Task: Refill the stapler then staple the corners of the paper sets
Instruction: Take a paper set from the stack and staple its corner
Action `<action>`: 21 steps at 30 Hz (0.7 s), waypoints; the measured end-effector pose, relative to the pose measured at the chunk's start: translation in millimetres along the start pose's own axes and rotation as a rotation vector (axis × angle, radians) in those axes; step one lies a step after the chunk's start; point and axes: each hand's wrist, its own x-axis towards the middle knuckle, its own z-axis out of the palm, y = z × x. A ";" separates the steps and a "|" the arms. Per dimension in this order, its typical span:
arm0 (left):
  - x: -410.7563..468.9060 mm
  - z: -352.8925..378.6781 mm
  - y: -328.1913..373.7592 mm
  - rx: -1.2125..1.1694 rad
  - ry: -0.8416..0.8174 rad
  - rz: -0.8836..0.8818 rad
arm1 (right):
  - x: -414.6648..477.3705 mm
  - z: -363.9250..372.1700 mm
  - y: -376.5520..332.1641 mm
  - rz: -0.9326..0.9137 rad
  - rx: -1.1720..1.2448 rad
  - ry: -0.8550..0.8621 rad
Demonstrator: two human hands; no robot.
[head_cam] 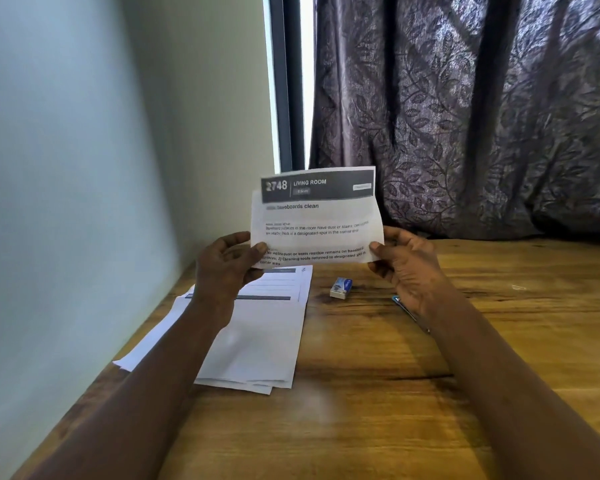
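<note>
I hold a printed paper set (317, 216) upright above the wooden table (378, 393); its dark header reads "2748 LIVING ROOM". My left hand (227, 268) pinches its lower left edge and my right hand (407, 263) pinches its lower right edge. A stack of white papers (257, 344) lies flat on the table under my left forearm. A small blue and white staple box (341, 288) sits on the table between my hands. A thin blue and metal object (407, 311), perhaps the stapler, lies mostly hidden behind my right wrist.
A pale wall (66, 202) runs along the table's left side. A dark leaf-patterned curtain (482, 116) hangs behind the table's far edge, with a window frame (286, 81) at its left.
</note>
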 end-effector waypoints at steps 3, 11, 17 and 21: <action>0.0 -0.1 -4.2 0.139 -0.029 0.080 | 3.0 -2.5 0.8 0.036 -0.030 0.036; -1.6 -6.6 -6.1 0.340 -0.196 0.138 | -1.1 0.0 -2.0 -0.094 -0.038 0.039; 0.7 -9.8 -1.5 0.269 -0.267 0.042 | -2.0 0.2 -2.0 -0.207 -0.044 0.141; 1.1 -14.9 1.2 0.251 -0.282 0.017 | -3.4 3.8 -2.6 -0.245 -0.048 0.142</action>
